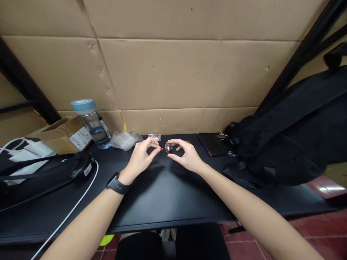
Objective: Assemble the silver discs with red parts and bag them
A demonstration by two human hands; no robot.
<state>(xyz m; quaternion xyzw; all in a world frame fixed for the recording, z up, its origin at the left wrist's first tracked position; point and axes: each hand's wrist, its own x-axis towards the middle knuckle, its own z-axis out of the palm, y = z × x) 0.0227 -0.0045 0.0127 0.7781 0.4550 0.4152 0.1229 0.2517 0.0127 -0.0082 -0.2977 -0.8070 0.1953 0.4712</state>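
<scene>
Thumb and fingertips of my left hand (142, 155) pinch a small red piece (161, 148), too small to name, its tip pointing right. A dark watch sits on that wrist. My right hand (188, 155) is closed around the edge of a small round, shiny, dark disc-like object (168, 148), held on edge and facing the red piece. A narrow gap lies between the two. Both hands are raised over the black table (173, 195). Just behind my left hand lies a small clear packet (154, 137) with something red in it.
At the left stand a blue-lidded water bottle (93, 124), a crumpled clear plastic bag (126, 140), an open cardboard box (65, 135) and a white cable (81, 202). A black flat item (213, 144) and a large black backpack (292, 133) occupy the right. Cardboard (162, 76) walls the back.
</scene>
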